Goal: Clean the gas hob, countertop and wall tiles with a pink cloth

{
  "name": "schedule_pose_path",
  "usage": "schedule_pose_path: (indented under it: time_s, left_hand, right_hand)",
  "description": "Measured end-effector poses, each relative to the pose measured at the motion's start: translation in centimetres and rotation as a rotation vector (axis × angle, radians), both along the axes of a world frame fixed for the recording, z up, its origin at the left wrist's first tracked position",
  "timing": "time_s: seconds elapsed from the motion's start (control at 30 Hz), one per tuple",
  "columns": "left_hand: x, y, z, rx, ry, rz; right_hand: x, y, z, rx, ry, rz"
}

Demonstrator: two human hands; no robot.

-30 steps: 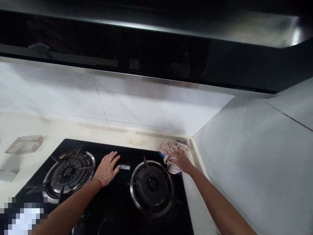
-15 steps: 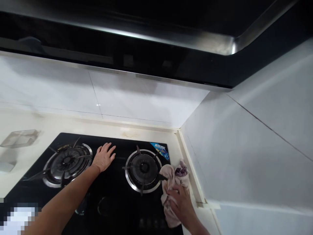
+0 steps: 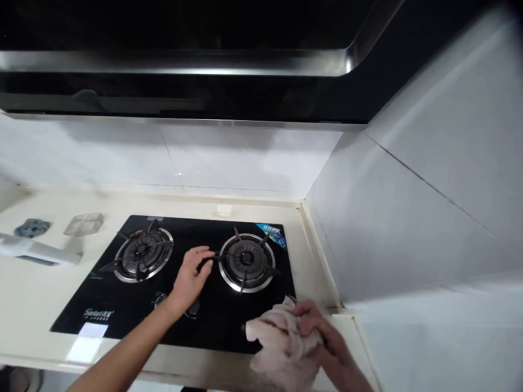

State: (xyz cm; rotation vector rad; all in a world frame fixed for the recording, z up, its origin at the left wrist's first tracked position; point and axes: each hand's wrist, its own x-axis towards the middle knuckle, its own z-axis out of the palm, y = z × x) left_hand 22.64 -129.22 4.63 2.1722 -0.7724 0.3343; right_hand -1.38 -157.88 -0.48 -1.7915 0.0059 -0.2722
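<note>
Pale pink cloth (image 3: 281, 343) — bunched, blurred, over the front right corner of the black glass gas hob (image 3: 212, 324) and the table (image 3: 304, 261) edge; cannot tell whether its underside touches. Your right grip (image 3: 322, 332) is clenched round the folds at the cloth's right side. Your left grip (image 3: 192, 277) is loose, thumb apart from curled fingers, nothing visible in it; sits just left of the right burner (image 3: 246, 258), contact unclear. Handling, as judged: gather trailing folds under your palm so pressure spreads evenly; turn the brownish streak inward for a cleaner face. Give the pan-support prongs (image 3: 272, 270) room — loose fabric could snag. Go lightly round the control knob (image 3: 193, 309) and the blue corner sticker (image 3: 273, 234).
</note>
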Motion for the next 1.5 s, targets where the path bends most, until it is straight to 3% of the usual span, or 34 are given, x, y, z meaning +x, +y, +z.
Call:
schedule_pose_path:
  time_s: [0.1, 0.17, 0.33, 0.43, 0.53, 0.67, 0.8, 0.87, 0.97, 1.1, 1.17, 1.33, 1.5]
  left_hand:
    - [-5.4, -2.2, 1.5, -0.055, 0.097, -0.236]
    - [-7.7, -3.4, 1.3, -0.002, 0.136, -0.387]
    - [-9.8, -3.3, -1.5, 0.290, 0.145, -0.671]
    - [-10.1, -0.9, -2.9, 0.414, 0.187, -0.710]
    - [-10.2, 2.6, -3.5, 0.442, 0.226, -0.699]
    - [-9.4, 8.5, -3.8, 0.384, 0.229, -0.630]
    - [-8.0, 15.5, -4.2, 0.299, 0.251, -0.446]
    - [-7.3, 19.3, -4.5, 0.256, 0.250, -0.343]
    - [-6.2, 24.8, -5.4, 0.193, 0.229, -0.193]
    - [-4.7, 30.7, -7.5, 0.121, 0.189, -0.041]
    - [-3.8, 32.7, -8.9, 0.099, 0.112, 0.033]
    - [-0.4, 34.7, -11.5, 0.098, -0.209, 0.250]
    - [3.5, 34.4, -12.4, 0.269, -0.358, 0.378]
  right_hand:
    - [-0.6, -2.7, 2.2, -0.156, -0.051, -0.157]
    - [-0.5, -3.7, 2.1, -0.329, -0.016, -0.208]
    - [3.2, -1.9, -2.6, -0.604, 0.107, -0.314]
    - [5.6, 1.6, -6.0, -0.795, 0.260, -0.460]
    - [5.5, 6.0, -7.8, -0.934, 0.285, -0.643]
    - [3.6, 13.2, -8.3, -0.981, 0.202, -0.705]
    - [4.4, 20.8, -8.3, -0.958, 0.071, -0.466]
    - [6.0, 22.7, -8.2, -0.925, 0.019, -0.332]
    - [8.3, 22.1, -7.7, -0.867, 0.040, -0.328]
    - [8.8, 18.5, -7.6, -0.909, 0.248, -0.772]
    - [8.3, 17.8, -8.2, -0.904, 0.337, -0.887]
    - [9.5, 19.5, -9.0, -0.884, 0.436, -0.749]
    - [14.4, 20.3, -5.7, -0.875, 0.510, -0.510]
